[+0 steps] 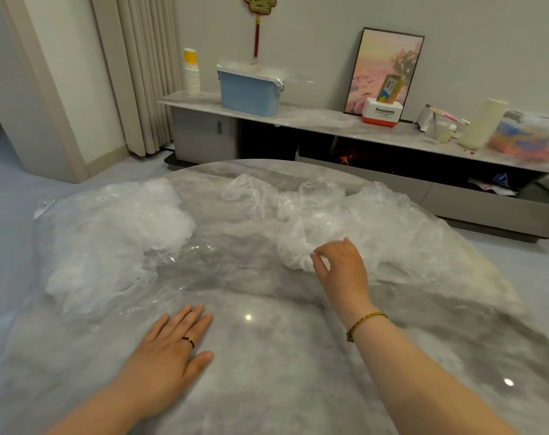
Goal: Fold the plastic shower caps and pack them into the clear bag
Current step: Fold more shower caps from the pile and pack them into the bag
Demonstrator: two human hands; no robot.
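Indoors, grey marble table (266, 365) near sideboard (317, 119); left hand (169, 346) flat, right hand (342, 265) tight on shower cap (298, 243).

Glossy grey marble-look table (266, 356), thin crinkled see-through plastic caps (345, 215) — clear shiny plastic bag (110, 240)

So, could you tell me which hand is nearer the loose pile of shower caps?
Right. The right hand pinches the near edge of the loose pile of shower caps; the left hand lies flat on the table, apart from it.
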